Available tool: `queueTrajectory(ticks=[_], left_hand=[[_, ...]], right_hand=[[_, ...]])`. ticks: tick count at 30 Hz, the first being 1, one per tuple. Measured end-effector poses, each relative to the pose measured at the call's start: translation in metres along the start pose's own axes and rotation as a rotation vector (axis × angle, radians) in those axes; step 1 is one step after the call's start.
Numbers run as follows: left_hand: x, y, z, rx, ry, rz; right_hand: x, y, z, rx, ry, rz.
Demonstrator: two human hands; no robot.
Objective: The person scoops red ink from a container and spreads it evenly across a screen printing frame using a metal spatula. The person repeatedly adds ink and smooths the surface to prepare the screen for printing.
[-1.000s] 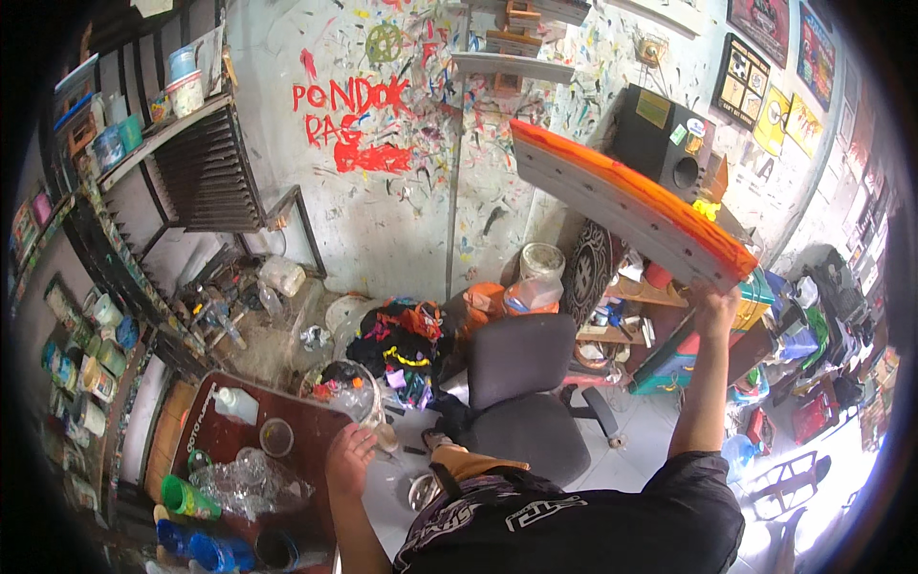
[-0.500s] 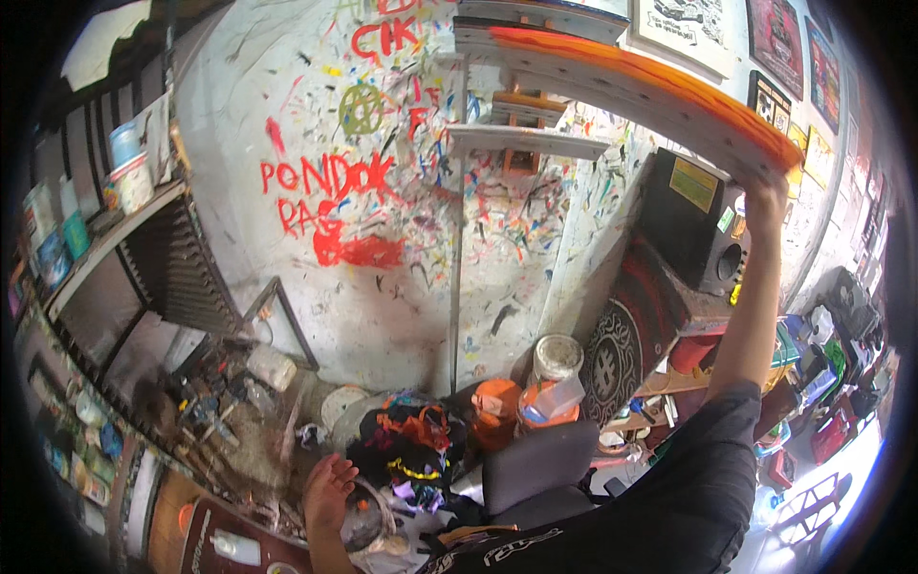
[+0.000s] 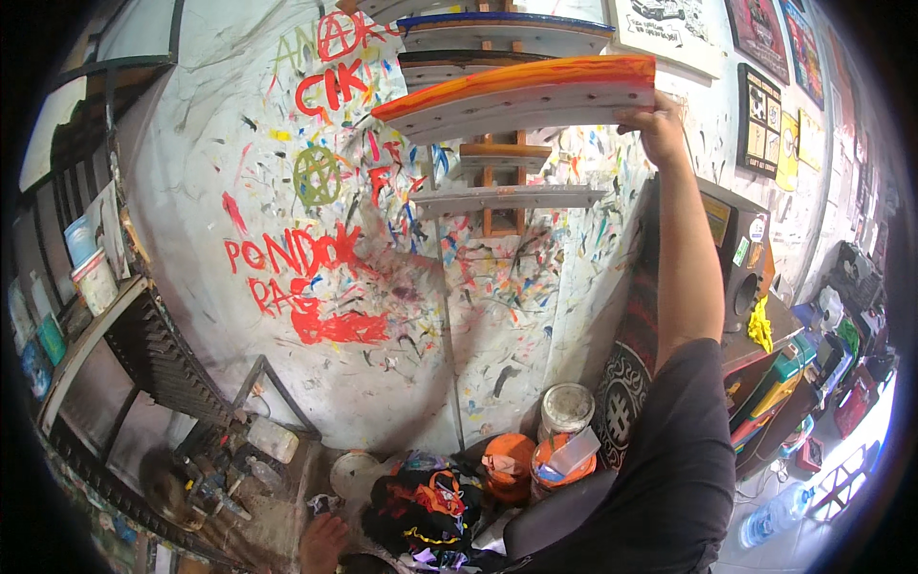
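Note:
At shoulder height or higher, my right hand (image 3: 658,129) grips one end of a long board (image 3: 507,96) with an orange-red painted edge and a grey underside dotted with holes. The board spans in front of a wooden wall rack (image 3: 500,212) carrying several similar edge-painted boards (image 3: 505,31); whether it touches the rack I cannot tell. My left hand (image 3: 325,534) hangs low at the bottom edge, fingers loosely bent and apart, with nothing visible in them, near a pile of dark and coloured cloths (image 3: 421,502).
Below stand orange buckets (image 3: 507,474), a white tub (image 3: 566,407) and a grey chair (image 3: 535,526). A shelf with paint containers (image 3: 96,287) lines the left. At right are a black speaker (image 3: 736,268), cluttered cabinets (image 3: 770,373) and a water bottle (image 3: 770,517) on the floor.
My right hand has lifted the orange-edged board up and leftward, turning it level in front of the rack. My left hand has dropped lower. The view has tilted up toward the wall.

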State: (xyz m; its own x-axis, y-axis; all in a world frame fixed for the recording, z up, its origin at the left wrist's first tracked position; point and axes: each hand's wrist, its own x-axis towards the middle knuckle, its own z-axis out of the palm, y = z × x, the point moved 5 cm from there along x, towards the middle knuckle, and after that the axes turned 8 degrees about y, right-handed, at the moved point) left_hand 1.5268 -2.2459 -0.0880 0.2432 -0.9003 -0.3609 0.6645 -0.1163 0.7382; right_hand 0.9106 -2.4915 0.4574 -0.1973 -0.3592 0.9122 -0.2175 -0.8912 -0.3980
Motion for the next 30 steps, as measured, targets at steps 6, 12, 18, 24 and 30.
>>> queueTrajectory(ticks=[6, 12, 18, 24, 30], left_hand=[[0.034, -0.005, -0.030, 0.025, 0.196, -0.102], [0.068, -0.025, -0.049, 0.070, 0.159, -0.202], [0.058, -0.028, -0.022, 0.089, 0.181, -0.141], [0.052, -0.027, -0.011, 0.088, 0.199, -0.161], [0.057, -0.022, -0.011, 0.135, 0.197, -0.174]], right_hand=[[0.005, 0.048, 0.022, 0.043, 0.063, 0.092], [0.012, 0.098, 0.017, 0.077, 0.062, 0.248], [0.014, 0.128, 0.013, 0.066, 0.007, 0.421], [0.021, 0.147, 0.002, -0.149, -0.224, 0.468], [0.009, 0.165, 0.000, -0.194, -0.203, 0.535]])
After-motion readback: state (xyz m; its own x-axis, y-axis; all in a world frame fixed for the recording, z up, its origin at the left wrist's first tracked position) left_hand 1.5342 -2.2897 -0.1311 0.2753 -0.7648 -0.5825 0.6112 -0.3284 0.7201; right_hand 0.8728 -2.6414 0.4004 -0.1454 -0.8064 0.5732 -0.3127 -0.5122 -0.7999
